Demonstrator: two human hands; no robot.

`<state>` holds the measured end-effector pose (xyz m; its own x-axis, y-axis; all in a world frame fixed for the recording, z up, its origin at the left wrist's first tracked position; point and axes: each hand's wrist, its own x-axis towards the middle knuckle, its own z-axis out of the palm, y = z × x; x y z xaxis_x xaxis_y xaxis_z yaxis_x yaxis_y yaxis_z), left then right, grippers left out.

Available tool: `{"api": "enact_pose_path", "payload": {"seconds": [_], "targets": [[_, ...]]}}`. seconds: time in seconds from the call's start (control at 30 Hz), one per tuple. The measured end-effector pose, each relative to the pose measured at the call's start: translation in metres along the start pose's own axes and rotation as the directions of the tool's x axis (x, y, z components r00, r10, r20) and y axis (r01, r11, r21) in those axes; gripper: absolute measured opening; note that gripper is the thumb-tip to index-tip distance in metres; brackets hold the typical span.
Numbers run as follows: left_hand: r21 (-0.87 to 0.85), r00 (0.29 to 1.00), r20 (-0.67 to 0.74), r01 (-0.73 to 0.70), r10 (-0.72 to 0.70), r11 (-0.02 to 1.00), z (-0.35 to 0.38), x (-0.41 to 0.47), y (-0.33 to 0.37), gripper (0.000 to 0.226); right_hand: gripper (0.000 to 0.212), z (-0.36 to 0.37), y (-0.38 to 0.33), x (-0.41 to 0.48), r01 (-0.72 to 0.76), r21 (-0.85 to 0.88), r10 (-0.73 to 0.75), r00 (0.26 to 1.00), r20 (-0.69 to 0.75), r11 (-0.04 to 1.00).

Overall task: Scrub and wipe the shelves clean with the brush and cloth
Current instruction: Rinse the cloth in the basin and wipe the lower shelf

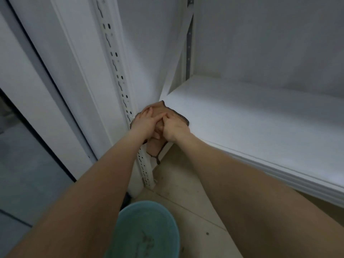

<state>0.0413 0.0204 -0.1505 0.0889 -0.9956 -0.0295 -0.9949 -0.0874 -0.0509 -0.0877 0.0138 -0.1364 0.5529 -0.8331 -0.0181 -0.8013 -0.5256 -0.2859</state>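
Head view shows both of my hands at the front left corner of the shelf (242,118), on top of the cloth (159,108). My right grip (175,130) is curled, its fingers bunching a fold of the cloth under the knuckles. My left grip (145,121) lies flatter, with its fingers stretched out and pressing the fabric down against the corner, touching the right one.

The cloth is tan with a dark stitched hem. It is draped over the shelf's front edge, with one tail hanging below toward the floor (186,192). I judge it light, soft and limp. It will crumple wherever I squeeze and slide easily on the smooth white board, so it needs a flat palm on top to bear down and a gathered handful to steer it. Taking it by the hem alone would likely let it trail and fold over itself.

Just beside my left grip stands the white post (122,84) with its rows of slots, where a loose corner of fabric could snag. The rest of the shelf runs off to the right, bare and white. A teal basin (147,229) sits low, between my forearms. No brush is in sight.
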Motion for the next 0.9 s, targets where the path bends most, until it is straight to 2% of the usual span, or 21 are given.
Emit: {"api": "enact_pose_path", "payload": {"seconds": [0.1, 0.2, 0.27, 0.33, 0.37, 0.43, 0.47, 0.53, 0.63, 0.73, 0.83, 0.9], "targets": [[-0.010, 0.999, 0.002, 0.047, -0.046, 0.999, 0.002, -0.006, 0.006, 0.095, 0.072, 0.002, 0.004, 0.000, 0.017, -0.009, -0.017, 1.000, 0.008, 1.000], [-0.018, 0.995, -0.092, 0.041, -0.043, 0.999, 0.006, -0.014, 0.006, 0.084, 0.068, 0.009, 0.007, -0.005, 0.033, 0.007, -0.033, 0.998, -0.059, 0.999], [-0.138, 0.981, -0.191, 0.006, -0.033, 0.990, 0.010, -0.023, 0.006, 0.068, 0.056, 0.013, 0.007, -0.008, 0.045, 0.030, -0.041, 0.991, -0.131, 0.999], [-0.330, 0.940, -0.338, -0.063, -0.056, 0.942, 0.014, -0.035, 0.013, 0.048, 0.044, 0.017, 0.002, -0.009, 0.058, 0.038, -0.049, 0.977, -0.210, 0.998], [-0.416, 0.909, -0.401, -0.074, -0.110, 0.906, 0.015, -0.043, 0.016, 0.039, 0.041, 0.021, -0.003, -0.012, 0.075, 0.023, -0.066, 0.964, -0.258, 0.997], [-0.538, 0.876, -0.427, -0.045, -0.226, 0.842, 0.019, -0.063, 0.017, 0.029, 0.037, 0.036, -0.013, -0.021, 0.147, -0.014, -0.142, 0.930, -0.339, 0.989], [-0.529, 0.880, -0.406, -0.007, -0.246, 0.848, 0.025, -0.073, 0.014, 0.031, 0.035, 0.047, -0.017, -0.026, 0.194, 0.012, -0.178, 0.924, -0.339, 0.981], [-0.468, 0.912, -0.327, 0.071, -0.247, 0.881, 0.047, -0.094, 0.004, 0.035, 0.028, 0.074, -0.020, -0.041, 0.238, 0.178, -0.189, 0.948, -0.255, 0.955], [-0.549, 0.921, -0.155, 0.220, -0.357, 0.806, 0.092, -0.131, -0.006, 0.032, 0.019, 0.116, -0.013, -0.058, 0.109, 0.425, -0.096, 0.994, -0.051, 0.898], [-0.496, 0.915, 0.038, 0.366, -0.402, 0.787, 0.150, -0.158, -0.005, 0.027, 0.028, 0.163, -0.003, -0.070, 0.050, 0.428, -0.093, 0.992, 0.080, 0.902], [-0.371, 0.878, 0.266, 0.475, -0.399, 0.798, 0.210, -0.187, 0.002, 0.059, 0.026, 0.220, 0.009, -0.086, 0.075, 0.339, -0.140, 0.975, 0.171, 0.938], [-0.245, 0.830, 0.404, 0.504, -0.386, 0.828, 0.253, -0.208, 0.008, 0.078, 0.032, 0.262, 0.015, -0.097, 0.111, 0.206, -0.178, 0.923, 0.343, 0.972]]}}
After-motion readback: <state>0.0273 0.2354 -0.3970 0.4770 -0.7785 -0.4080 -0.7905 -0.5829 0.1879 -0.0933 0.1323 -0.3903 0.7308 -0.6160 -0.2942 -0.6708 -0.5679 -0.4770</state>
